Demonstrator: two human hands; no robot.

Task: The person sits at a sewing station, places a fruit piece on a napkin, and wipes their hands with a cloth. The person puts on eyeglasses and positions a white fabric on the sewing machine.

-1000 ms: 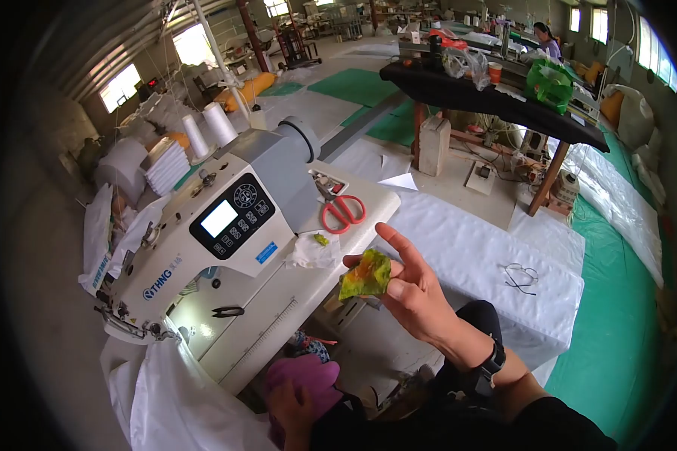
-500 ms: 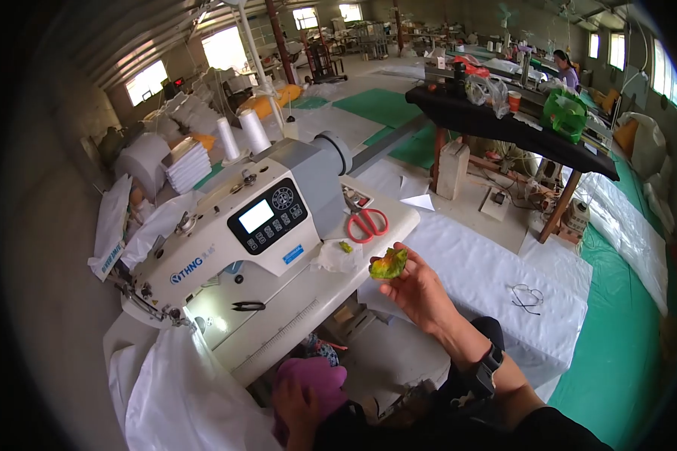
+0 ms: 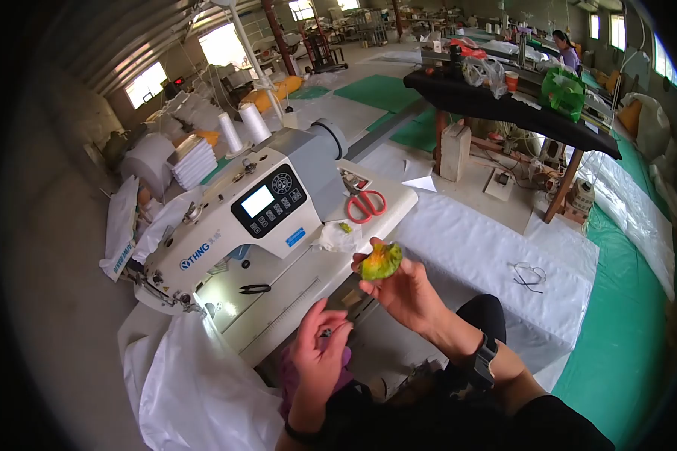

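Observation:
My right hand (image 3: 406, 297) is closed on a piece of green-skinned fruit (image 3: 381, 261) with an orange-yellow inside, held up between thumb and fingers beyond the table's front edge. Lower and to the left, my left hand (image 3: 321, 357) is raised with its fingers apart and partly bent; nothing shows in it. Beside the fruit, a small green scrap (image 3: 345, 227) lies on crumpled white paper (image 3: 337, 239) on the sewing table. Red-handled scissors (image 3: 365, 206) rest just behind.
A white sewing machine (image 3: 248, 203) stands at left, with black thread snips (image 3: 255, 289) on its bed and white cloth (image 3: 195, 383) hanging in front. Glasses (image 3: 529, 276) lie on white fabric (image 3: 474, 248) at right. A person (image 3: 568, 52) sits far back.
My left hand has risen from beside the purple cloth, its fingers now apart. The right hand, still holding the fruit, has shifted slightly left and turned it.

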